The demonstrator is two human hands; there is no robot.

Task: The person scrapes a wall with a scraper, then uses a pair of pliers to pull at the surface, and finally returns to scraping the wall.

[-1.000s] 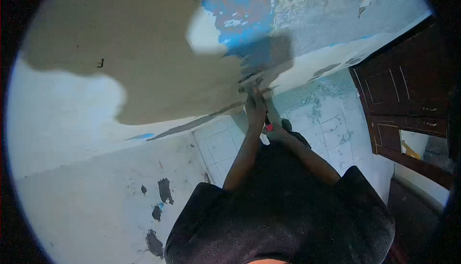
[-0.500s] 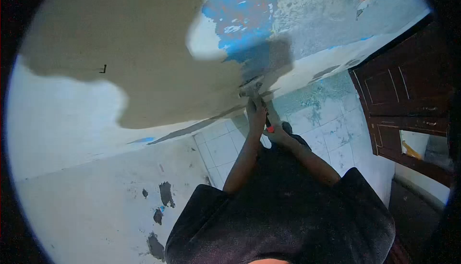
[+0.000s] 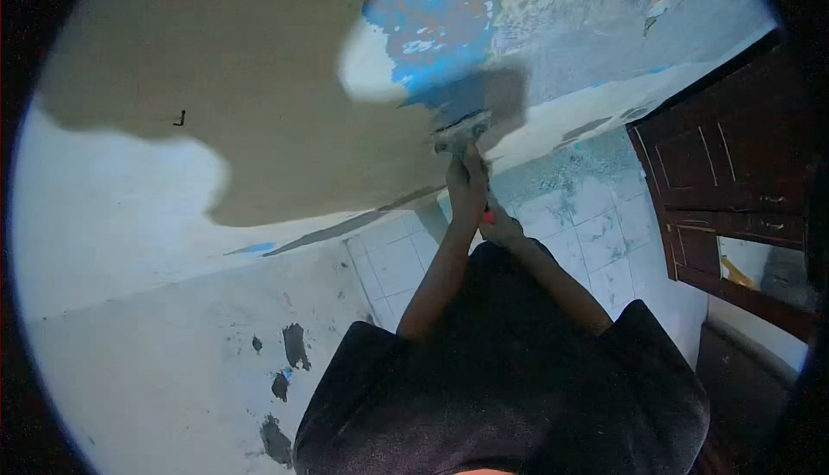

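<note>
A wide-bladed scraper [image 3: 460, 135] presses against the wall [image 3: 302, 69], just below a patch of exposed blue paint [image 3: 442, 22]. My left hand [image 3: 467, 186] is wrapped around the scraper close behind its blade. Lower down, my right hand [image 3: 503, 228] grips the end of its handle, where a bit of red shows. Most of the handle is hidden by my fingers. Off-white coating borders the blue patch on the left, and rough grey surface lies to its right. A shadow falls across the blade area.
Dark wooden cabinets [image 3: 725, 164] stand to the right. Pale floor tiles [image 3: 596, 237], dusted with debris, lie below the wall. A small hook [image 3: 180, 118] sticks out of the wall at left. Grey bare spots [image 3: 295, 347] mark the adjoining wall.
The scraper and both hands have moved up the wall toward the blue patch. More of the blade's width now shows.
</note>
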